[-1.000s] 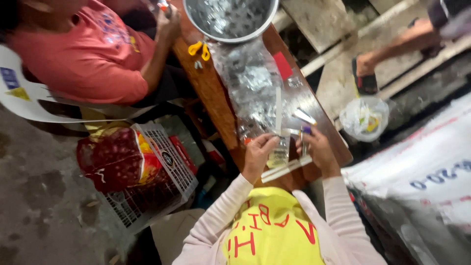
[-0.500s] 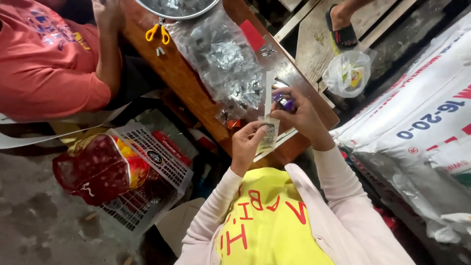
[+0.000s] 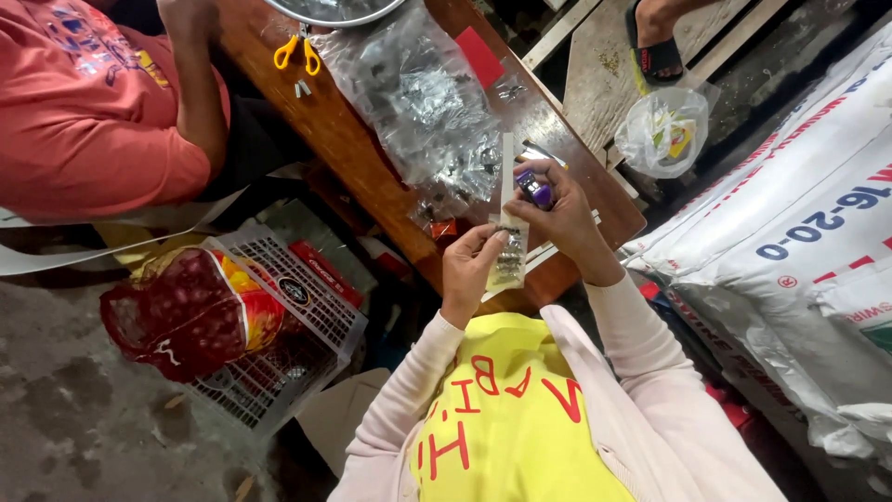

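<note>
My left hand pinches a small clear plastic packet with small pale pieces in it, held over the front edge of the brown wooden table. My right hand grips a small purple lighter right above the packet's top edge and also touches the packet. A long clear strip of the packet's plastic sticks up past my fingers. Behind my hands lies a big clear plastic bag full of small shiny pieces.
Another person in a red shirt sits at the table's left. Yellow-handled scissors, a metal bowl and a red card lie on the table. A white basket with a red bag stands left; white sacks right.
My view has shifted, so the table sits higher in the picture. My hands have come together on the packet, and the purple lighter now sits at its top edge.
</note>
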